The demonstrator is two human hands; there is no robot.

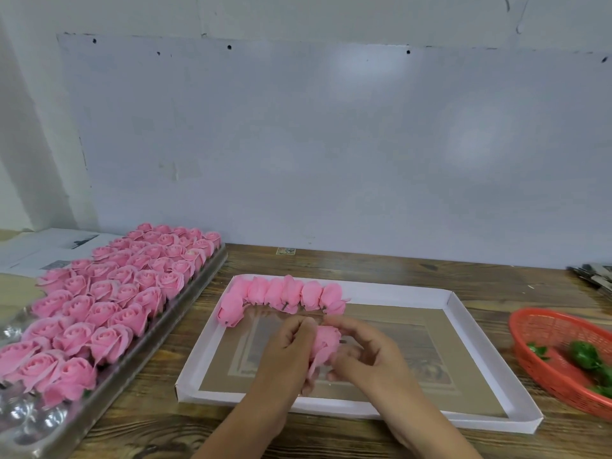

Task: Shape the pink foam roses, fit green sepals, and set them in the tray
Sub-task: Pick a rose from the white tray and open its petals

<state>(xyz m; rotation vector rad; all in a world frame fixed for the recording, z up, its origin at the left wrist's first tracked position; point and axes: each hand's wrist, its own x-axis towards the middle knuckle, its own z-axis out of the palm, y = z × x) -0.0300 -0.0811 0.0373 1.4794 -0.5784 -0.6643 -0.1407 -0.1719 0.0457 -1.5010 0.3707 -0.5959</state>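
Note:
A pink foam rose (326, 346) is held above the white cardboard tray (460, 313), between both hands. My left hand (287, 351) curls its fingers round the rose's left side. My right hand (361, 351) pinches it from the right, fingertips on the petals. Along the tray's far edge lies a row of several shaped pink roses (281, 298) with short dark stems pointing toward me. Green sepals (584, 356) sit in a red mesh basket (543, 329) at the right.
A clear plastic blister tray (185, 313) packed with several rows of pink roses (109, 293) fills the left side of the wooden table (381, 265). Papers lie behind it at far left. Dark objects sit at the far right edge. A white wall stands behind.

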